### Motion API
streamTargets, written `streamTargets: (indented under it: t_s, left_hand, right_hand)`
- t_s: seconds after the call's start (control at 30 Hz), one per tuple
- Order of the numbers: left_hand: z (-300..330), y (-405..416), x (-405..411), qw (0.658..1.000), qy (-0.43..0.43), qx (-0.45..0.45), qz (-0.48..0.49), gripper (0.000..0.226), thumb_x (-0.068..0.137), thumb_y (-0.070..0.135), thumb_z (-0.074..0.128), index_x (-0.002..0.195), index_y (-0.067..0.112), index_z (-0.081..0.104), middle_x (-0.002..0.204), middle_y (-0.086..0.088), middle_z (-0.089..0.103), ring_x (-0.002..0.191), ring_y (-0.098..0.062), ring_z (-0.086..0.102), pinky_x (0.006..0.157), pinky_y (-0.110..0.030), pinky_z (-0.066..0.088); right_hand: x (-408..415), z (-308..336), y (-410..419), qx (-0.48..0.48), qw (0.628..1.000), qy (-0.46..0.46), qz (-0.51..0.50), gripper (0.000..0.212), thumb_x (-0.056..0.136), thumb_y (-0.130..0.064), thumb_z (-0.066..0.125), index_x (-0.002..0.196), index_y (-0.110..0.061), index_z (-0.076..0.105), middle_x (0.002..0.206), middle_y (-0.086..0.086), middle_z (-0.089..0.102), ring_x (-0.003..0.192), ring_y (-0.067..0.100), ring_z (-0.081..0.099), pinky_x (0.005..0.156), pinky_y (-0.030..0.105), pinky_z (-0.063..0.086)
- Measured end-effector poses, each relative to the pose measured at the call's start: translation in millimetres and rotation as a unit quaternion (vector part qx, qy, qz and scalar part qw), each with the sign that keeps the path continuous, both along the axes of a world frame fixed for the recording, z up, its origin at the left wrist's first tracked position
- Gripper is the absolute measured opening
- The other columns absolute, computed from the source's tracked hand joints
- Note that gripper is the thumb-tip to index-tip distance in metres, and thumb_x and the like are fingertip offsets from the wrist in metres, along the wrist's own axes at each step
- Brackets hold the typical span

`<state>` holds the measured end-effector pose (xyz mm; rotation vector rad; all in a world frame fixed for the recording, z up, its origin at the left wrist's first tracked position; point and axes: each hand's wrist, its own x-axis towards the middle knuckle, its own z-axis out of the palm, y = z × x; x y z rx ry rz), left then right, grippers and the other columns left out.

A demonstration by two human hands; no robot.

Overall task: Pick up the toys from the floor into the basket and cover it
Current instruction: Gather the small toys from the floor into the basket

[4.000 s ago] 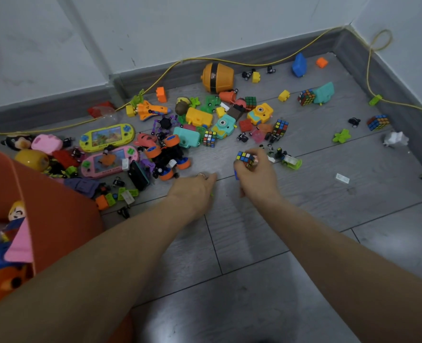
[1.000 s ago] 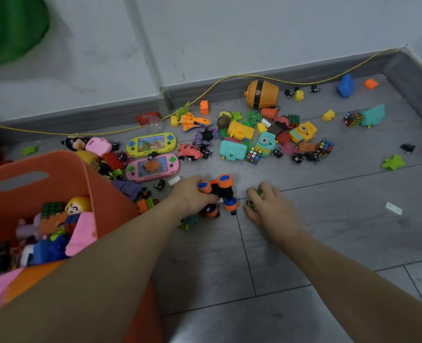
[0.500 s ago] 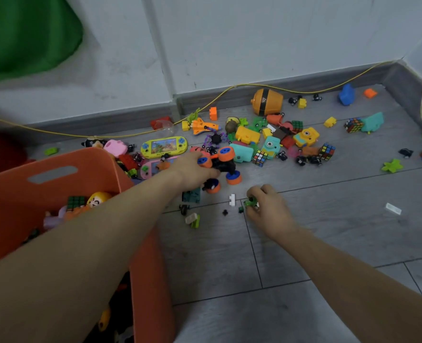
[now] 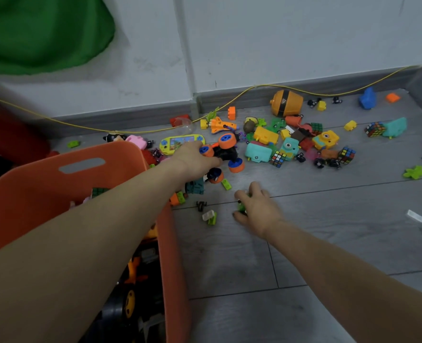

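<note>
Orange-wheeled, the toy car (image 4: 223, 152) is gripped by the left hand (image 4: 195, 160) and held off the floor, just past the far corner of the basket (image 4: 31, 194). Small green toys (image 4: 241, 206) are clutched in the curled fingers of the right hand (image 4: 257, 209), low over the floor. More toys (image 4: 289, 142) are scattered beyond both hands.

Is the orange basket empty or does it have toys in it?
It has toys. The orange basket is open on top, and a yellow-wheeled toy lies inside.
</note>
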<state>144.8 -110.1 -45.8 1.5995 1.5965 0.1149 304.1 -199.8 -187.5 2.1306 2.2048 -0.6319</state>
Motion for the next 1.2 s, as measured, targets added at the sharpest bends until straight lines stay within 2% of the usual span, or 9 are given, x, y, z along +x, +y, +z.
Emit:
streamTargets:
  t_s: [0.13, 0.33, 0.47, 0.57, 0.67, 0.8, 1.0, 1.1, 1.2]
  left_hand:
    - [-2, 1, -2, 1.0, -0.026, -0.001, 0.014, 0.057, 0.092, 0.038, 0.064, 0.139, 0.017, 0.04, 0.121, -0.006, 0.039, 0.091, -0.018, 0.045, 0.083, -0.032, 0.036]
    - [-2, 2, -3, 0.998, -0.044, -0.01, 0.044, 0.073, 0.091, 0.039, 0.066, 0.149, 0.011, 0.033, 0.149, -0.011, 0.038, 0.117, -0.027, 0.047, 0.095, -0.036, 0.041]
    - [8, 5, -6, 0.995, -0.075, -0.011, 0.057, 0.039, 0.088, 0.038, 0.069, 0.12, 0.022, 0.054, 0.113, -0.005, 0.05, 0.101, -0.026, 0.052, 0.089, -0.037, 0.046]
    - [21, 8, -13, 0.99, -0.121, 0.016, 0.075, 0.023, 0.085, 0.032, 0.073, 0.098, 0.02, 0.06, 0.092, -0.001, 0.061, 0.087, -0.021, 0.06, 0.077, -0.034, 0.051]
    - [48, 10, -25, 0.977, -0.192, 0.003, 0.096, 0.02, 0.085, 0.026, 0.073, 0.099, 0.017, 0.062, 0.094, -0.008, 0.068, 0.081, -0.02, 0.066, 0.071, -0.031, 0.055]
    - [95, 5, -63, 0.968, -0.237, 0.031, 0.074, 0.015, 0.087, 0.028, 0.072, 0.094, 0.021, 0.06, 0.091, -0.005, 0.073, 0.083, -0.02, 0.07, 0.081, -0.039, 0.056]
    - [137, -29, -167, 0.984, -0.143, 0.103, 0.021, 0.037, 0.085, 0.032, 0.074, 0.099, 0.003, 0.056, 0.095, -0.021, 0.069, 0.089, -0.031, 0.07, 0.083, -0.045, 0.054]
    - [118, -63, -219, 0.997, -0.034, 0.074, 0.01, 0.054, 0.063, 0.053, 0.087, 0.076, 0.008, 0.06, 0.08, -0.015, 0.067, 0.09, -0.027, 0.067, 0.08, -0.033, 0.053]
    - [108, -85, -240, 0.997, 0.021, 0.048, -0.052, 0.037, 0.071, 0.046, 0.082, 0.087, 0.017, 0.067, 0.085, -0.006, 0.07, 0.084, -0.02, 0.068, 0.074, -0.035, 0.053]
  right_hand:
    - [0, -5, 1, 0.02, 1.0, 0.022, -0.005, 0.031, 0.096, -0.03, 0.053, 0.124, -0.018, 0.047, 0.123, 0.01, 0.034, 0.103, 0.028, 0.047, 0.074, 0.034, 0.044]
    - [-2, -9, 3, 0.02, 0.988, 0.126, -0.091, 0.027, 0.089, -0.017, 0.063, 0.114, -0.014, 0.057, 0.112, 0.008, 0.037, 0.089, 0.026, 0.051, 0.079, 0.034, 0.05]
    - [-3, -5, 5, 0.008, 0.975, 0.17, -0.144, 0.022, 0.085, -0.011, 0.067, 0.106, -0.011, 0.061, 0.107, 0.009, 0.042, 0.086, 0.024, 0.049, 0.075, 0.032, 0.049]
    - [-2, 4, 5, 0.001, 0.948, 0.236, -0.213, 0.015, 0.081, -0.008, 0.072, 0.089, -0.014, 0.061, 0.101, 0.011, 0.048, 0.082, 0.032, 0.061, 0.066, 0.041, 0.058]
    - [-6, 34, 11, 0.021, 0.896, 0.345, -0.278, 0.014, 0.082, -0.002, 0.071, 0.089, -0.007, 0.059, 0.093, 0.014, 0.056, 0.062, 0.027, 0.065, 0.045, 0.025, 0.054]
    - [-26, 99, 20, 0.097, 0.844, 0.448, -0.277, 0.016, 0.084, -0.005, 0.07, 0.095, -0.002, 0.06, 0.087, 0.003, 0.054, 0.055, 0.01, 0.06, 0.062, 0.037, 0.062]
    - [-72, 190, 14, 0.168, 0.8, 0.544, -0.188, 0.014, 0.083, -0.004, 0.071, 0.094, -0.004, 0.061, 0.094, 0.009, 0.054, 0.057, 0.005, 0.061, 0.058, 0.029, 0.057]
    - [-105, 224, 3, 0.158, 0.79, 0.577, -0.134, 0.012, 0.084, -0.003, 0.07, 0.091, -0.006, 0.061, 0.085, 0.003, 0.052, 0.053, 0.009, 0.06, 0.059, 0.04, 0.06]
    - [-134, 241, -8, 0.136, 0.804, 0.576, -0.06, 0.012, 0.085, -0.005, 0.071, 0.09, -0.01, 0.061, 0.082, 0.0, 0.053, 0.052, 0.016, 0.062, 0.062, 0.05, 0.058]
